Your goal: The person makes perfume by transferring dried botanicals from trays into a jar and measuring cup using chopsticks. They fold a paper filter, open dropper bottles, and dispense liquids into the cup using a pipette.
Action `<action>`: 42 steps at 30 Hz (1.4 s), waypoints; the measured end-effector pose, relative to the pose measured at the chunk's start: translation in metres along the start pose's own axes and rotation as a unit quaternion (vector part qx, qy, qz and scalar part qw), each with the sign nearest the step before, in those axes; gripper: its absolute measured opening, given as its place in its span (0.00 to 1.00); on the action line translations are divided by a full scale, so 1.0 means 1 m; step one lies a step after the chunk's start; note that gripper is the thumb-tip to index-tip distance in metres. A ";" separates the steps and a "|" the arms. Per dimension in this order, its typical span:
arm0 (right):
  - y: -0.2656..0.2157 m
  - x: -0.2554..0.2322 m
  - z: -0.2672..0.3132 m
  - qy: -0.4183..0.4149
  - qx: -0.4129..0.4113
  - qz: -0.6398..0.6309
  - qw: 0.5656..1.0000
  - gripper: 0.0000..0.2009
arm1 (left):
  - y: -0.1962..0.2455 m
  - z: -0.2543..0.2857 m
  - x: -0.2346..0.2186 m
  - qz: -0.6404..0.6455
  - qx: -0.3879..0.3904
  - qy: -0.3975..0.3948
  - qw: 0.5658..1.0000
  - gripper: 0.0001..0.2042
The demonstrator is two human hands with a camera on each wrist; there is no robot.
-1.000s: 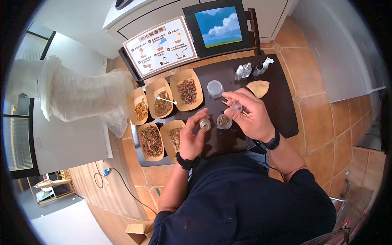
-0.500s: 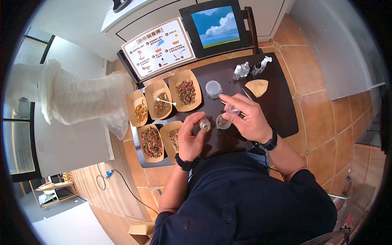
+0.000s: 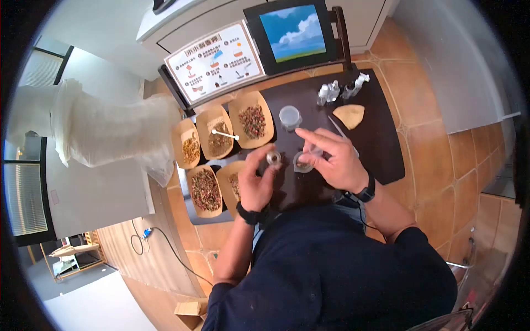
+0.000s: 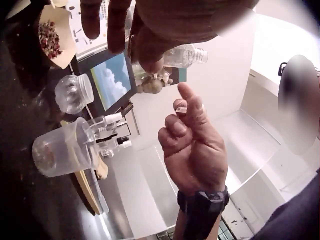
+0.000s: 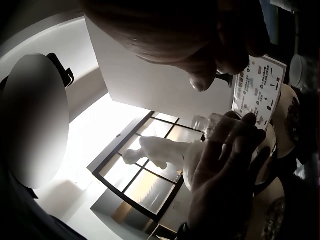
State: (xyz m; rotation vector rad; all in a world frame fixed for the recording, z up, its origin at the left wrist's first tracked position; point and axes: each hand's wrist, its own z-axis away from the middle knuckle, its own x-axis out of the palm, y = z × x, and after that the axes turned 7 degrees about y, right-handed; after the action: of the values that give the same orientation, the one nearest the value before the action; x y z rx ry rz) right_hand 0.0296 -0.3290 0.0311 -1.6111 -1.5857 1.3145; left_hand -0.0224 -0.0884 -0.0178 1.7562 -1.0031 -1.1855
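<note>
A small clear glass bottle (image 3: 274, 158) is gripped between the thumb and fingers of my left hand (image 3: 258, 185). In the left wrist view the same bottle (image 4: 186, 56) sticks out past the fingers. My right hand (image 3: 341, 163) pinches a small translucent piece (image 4: 181, 109); its kind cannot be made out. Under the right fingers, the clear plastic cup (image 3: 301, 164) stands on the dark table, partly hidden by them. Dried bits (image 4: 46, 156) lie in the cup's bottom. Right of the left hand, a lidded clear jar (image 3: 290, 117) stands farther back.
Paper trays of dried flowers (image 3: 205, 190) fill the table's left side, one with a white spoon (image 3: 224, 134) across it. Small spray bottles (image 3: 353, 88) and a tan wedge-shaped piece (image 3: 349, 117) sit at the back right. Behind are an instruction sheet (image 3: 215, 62) and a screen (image 3: 293, 33).
My right hand has come slightly left and lower, over the cup. The left hand, still holding the glass bottle, has shifted a little to the left and looks blurred.
</note>
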 end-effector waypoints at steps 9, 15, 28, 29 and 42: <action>0.004 -0.001 0.005 -0.008 0.087 0.018 0.996 0.28 | -0.006 0.009 -0.002 0.004 -0.072 -0.003 0.997 0.39; 0.017 0.001 0.013 0.007 0.106 0.027 0.994 0.25 | 0.007 0.011 0.000 -0.083 -0.023 -0.012 0.996 0.41; 0.036 -0.009 0.026 0.045 0.125 0.001 0.991 0.18 | 0.023 0.008 -0.008 -0.159 0.083 -0.041 0.983 0.24; 0.036 -0.009 0.027 0.049 0.126 0.000 0.991 0.18 | 0.024 0.009 -0.008 -0.177 0.096 -0.041 0.979 0.26; 0.031 -0.011 0.026 0.073 0.120 0.003 0.990 0.17 | 0.007 0.010 -0.010 -0.273 0.256 -0.040 0.926 0.33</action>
State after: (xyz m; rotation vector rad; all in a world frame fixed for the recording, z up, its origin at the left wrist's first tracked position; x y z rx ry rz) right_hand 0.0220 -0.3521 -0.0032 -1.5251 -1.2843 1.3030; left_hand -0.0355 -0.0835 -0.0105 2.5371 -0.9558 -1.4238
